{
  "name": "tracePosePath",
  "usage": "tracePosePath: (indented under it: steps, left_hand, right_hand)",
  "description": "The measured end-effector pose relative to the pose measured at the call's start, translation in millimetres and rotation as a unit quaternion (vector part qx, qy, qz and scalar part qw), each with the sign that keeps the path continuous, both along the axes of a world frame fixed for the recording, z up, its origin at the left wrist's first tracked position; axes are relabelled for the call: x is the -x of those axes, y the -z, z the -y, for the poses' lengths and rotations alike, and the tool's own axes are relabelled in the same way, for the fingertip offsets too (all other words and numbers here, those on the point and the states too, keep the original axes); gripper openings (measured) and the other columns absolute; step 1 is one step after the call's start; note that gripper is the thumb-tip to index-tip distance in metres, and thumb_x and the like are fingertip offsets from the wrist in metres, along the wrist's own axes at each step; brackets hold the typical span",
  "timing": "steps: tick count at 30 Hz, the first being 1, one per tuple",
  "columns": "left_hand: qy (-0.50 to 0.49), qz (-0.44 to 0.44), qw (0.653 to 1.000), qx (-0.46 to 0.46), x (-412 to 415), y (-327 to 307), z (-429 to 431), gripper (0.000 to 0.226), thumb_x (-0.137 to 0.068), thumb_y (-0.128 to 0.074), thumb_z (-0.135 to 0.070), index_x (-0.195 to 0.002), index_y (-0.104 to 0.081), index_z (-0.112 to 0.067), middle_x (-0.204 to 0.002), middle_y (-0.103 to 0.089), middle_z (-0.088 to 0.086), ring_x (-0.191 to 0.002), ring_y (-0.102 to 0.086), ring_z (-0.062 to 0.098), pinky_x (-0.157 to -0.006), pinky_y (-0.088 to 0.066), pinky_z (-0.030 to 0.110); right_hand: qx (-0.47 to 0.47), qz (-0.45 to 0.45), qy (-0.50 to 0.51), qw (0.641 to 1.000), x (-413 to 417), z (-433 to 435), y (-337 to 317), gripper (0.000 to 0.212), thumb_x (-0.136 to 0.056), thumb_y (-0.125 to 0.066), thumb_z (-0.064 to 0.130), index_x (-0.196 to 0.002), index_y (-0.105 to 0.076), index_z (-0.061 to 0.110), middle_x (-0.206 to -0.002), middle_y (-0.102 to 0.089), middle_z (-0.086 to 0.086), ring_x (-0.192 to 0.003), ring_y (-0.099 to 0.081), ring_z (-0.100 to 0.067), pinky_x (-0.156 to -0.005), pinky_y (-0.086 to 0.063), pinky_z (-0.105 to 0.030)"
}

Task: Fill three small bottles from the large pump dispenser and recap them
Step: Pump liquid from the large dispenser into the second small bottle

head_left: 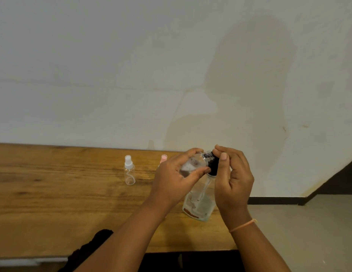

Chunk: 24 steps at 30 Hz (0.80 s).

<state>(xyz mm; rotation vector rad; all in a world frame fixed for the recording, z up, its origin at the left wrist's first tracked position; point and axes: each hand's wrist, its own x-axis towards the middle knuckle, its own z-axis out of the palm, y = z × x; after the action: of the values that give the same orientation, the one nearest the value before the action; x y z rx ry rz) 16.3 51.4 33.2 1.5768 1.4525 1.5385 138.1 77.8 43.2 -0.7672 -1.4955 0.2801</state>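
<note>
White-capped bottle stands on the table, well left of the dispenser. Pink-capped bottle stands nearer, mostly hidden behind the left hand. The left hand grips the third bottle, tilted, directly above the dispenser, probably to keep its neck accessible. The right hand pinches the black cap at that neck. Whether the cap belongs to bottle or dispenser cannot be told.

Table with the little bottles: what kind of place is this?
Probably a plain indoor room, maybe a home or workroom. A long wooden table stands against a bare pale wall, with dark skirting above a light floor. A small spray bottle stands on it.
</note>
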Motion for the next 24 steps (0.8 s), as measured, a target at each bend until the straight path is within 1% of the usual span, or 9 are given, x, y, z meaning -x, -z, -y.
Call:
tracePosePath:
  steps: [3, 5, 7, 9, 12, 16, 20, 22, 24]
  left_hand:
    - [0.011, 0.010, 1.000, 0.022, -0.7, 4.0, -2.8, 0.049, -0.067, -0.063, -0.071, -0.113, -0.056, -0.056, -0.106, -0.068, -0.021, -0.100, -0.064, 0.003, -0.102, -0.039, 0.057]
    - [0.018, 0.022, 0.999, 0.033, -1.2, 5.5, -1.1, 0.054, -0.067, -0.066, -0.066, -0.117, -0.060, -0.046, -0.108, -0.069, -0.014, -0.102, -0.064, 0.004, -0.096, -0.048, 0.048]
    - [0.019, 0.032, 0.999, 0.037, -1.0, 4.3, 0.7, 0.056, -0.068, -0.066, -0.063, -0.119, -0.061, -0.039, -0.109, -0.069, -0.012, -0.101, -0.064, 0.004, -0.090, -0.053, 0.041]
    - [0.018, 0.032, 0.999, 0.031, -0.8, 2.9, 0.7, 0.057, -0.068, -0.066, -0.063, -0.119, -0.061, -0.040, -0.108, -0.069, -0.013, -0.100, -0.064, 0.004, -0.093, -0.051, 0.044]
    - [0.011, 0.018, 1.000, 0.021, -0.8, -0.1, 0.4, 0.052, -0.068, -0.066, -0.066, -0.116, -0.058, -0.048, -0.106, -0.069, -0.018, -0.101, -0.064, 0.005, -0.101, -0.040, 0.056]
    - [0.010, 0.014, 1.000, 0.022, 2.8, -3.1, -1.2, 0.046, -0.067, -0.067, -0.064, -0.112, -0.058, -0.054, -0.105, -0.068, -0.022, -0.100, -0.064, 0.003, -0.102, -0.040, 0.054]
    - [0.021, 0.016, 0.999, 0.039, -0.1, 4.7, -2.1, 0.056, -0.068, -0.066, -0.065, -0.119, -0.060, -0.041, -0.108, -0.069, -0.014, -0.103, -0.064, 0.007, -0.098, -0.045, 0.052]
    - [0.017, 0.025, 0.999, 0.040, -0.9, 4.2, -0.5, 0.058, -0.068, -0.066, -0.065, -0.119, -0.061, -0.039, -0.110, -0.069, -0.012, -0.103, -0.064, 0.008, -0.095, -0.049, 0.049]
    - [0.013, 0.027, 0.999, 0.030, 0.4, 1.6, -0.4, 0.056, -0.067, -0.067, -0.064, -0.118, -0.060, -0.042, -0.108, -0.069, -0.013, -0.102, -0.065, 0.007, -0.095, -0.050, 0.048]
  right_hand:
    - [-0.009, 0.029, 0.004, 1.000, -3.2, -5.9, 8.6, 0.024, -0.095, -0.040, 0.014, -0.100, -0.063, 0.012, -0.097, -0.059, 0.001, -0.096, -0.057, 0.000, -0.085, -0.046, -0.014]
    - [-0.011, 0.045, 0.007, 0.999, -5.6, -7.4, 12.7, 0.024, -0.095, -0.040, 0.014, -0.102, -0.062, 0.012, -0.098, -0.059, 0.000, -0.096, -0.057, -0.003, -0.085, -0.047, -0.016]
    - [-0.015, 0.048, 0.007, 0.999, -5.7, -6.4, 12.8, 0.024, -0.095, -0.040, 0.013, -0.102, -0.062, 0.012, -0.098, -0.058, 0.000, -0.095, -0.057, -0.006, -0.085, -0.047, -0.016]
    - [-0.016, 0.039, 0.012, 0.999, -2.7, -4.1, 8.9, 0.024, -0.095, -0.040, 0.013, -0.101, -0.063, 0.011, -0.096, -0.058, 0.000, -0.094, -0.058, -0.007, -0.084, -0.047, -0.015]
    - [-0.023, 0.025, 0.025, 0.999, -0.3, -1.0, 0.5, 0.028, -0.094, -0.040, 0.013, -0.094, -0.067, 0.005, -0.093, -0.059, 0.000, -0.091, -0.058, -0.006, -0.083, -0.044, -0.010]
    - [-0.026, 0.020, 0.012, 0.999, 0.4, -5.8, -0.5, 0.029, -0.093, -0.039, 0.012, -0.090, -0.067, 0.003, -0.091, -0.058, 0.000, -0.089, -0.057, -0.007, -0.081, -0.045, -0.012]
    - [-0.016, 0.032, 0.005, 0.999, -3.2, -9.3, 11.6, 0.029, -0.094, -0.038, 0.012, -0.094, -0.066, 0.004, -0.094, -0.058, -0.002, -0.091, -0.058, -0.011, -0.081, -0.049, -0.021]
    - [-0.011, 0.029, 0.002, 1.000, -3.1, -8.4, 11.1, 0.028, -0.094, -0.038, 0.013, -0.095, -0.065, 0.007, -0.094, -0.057, 0.001, -0.091, -0.058, -0.010, -0.081, -0.048, -0.020]
    - [-0.001, 0.009, 0.001, 1.000, 0.1, -5.9, 5.9, 0.025, -0.094, -0.038, 0.015, -0.094, -0.063, 0.013, -0.093, -0.057, 0.005, -0.092, -0.057, -0.004, -0.082, -0.047, -0.016]
